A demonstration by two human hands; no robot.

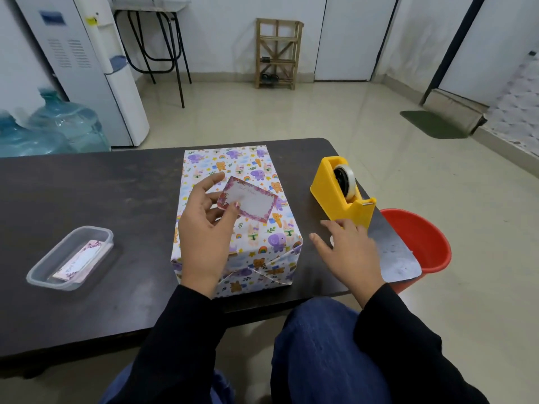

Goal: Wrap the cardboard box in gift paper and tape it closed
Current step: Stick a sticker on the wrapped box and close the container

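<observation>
Faint script on card (247,203) pinched in my left hand (204,228): too blurred to read. No other legible text.

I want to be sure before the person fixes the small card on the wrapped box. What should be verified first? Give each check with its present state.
1. Wrapped box fully covered, near-end folds closed: ok.
2. Card held securely: the left hand pinches it over the box top: ok.
3. Tape roll loaded in the yellow tape dispenser: ok.
4. Free tape end ready at the cutter: cannot tell.
5. Right hand free to pull tape: open, beside the dispenser: ok.
6. Card already taped down: not ok.
</observation>
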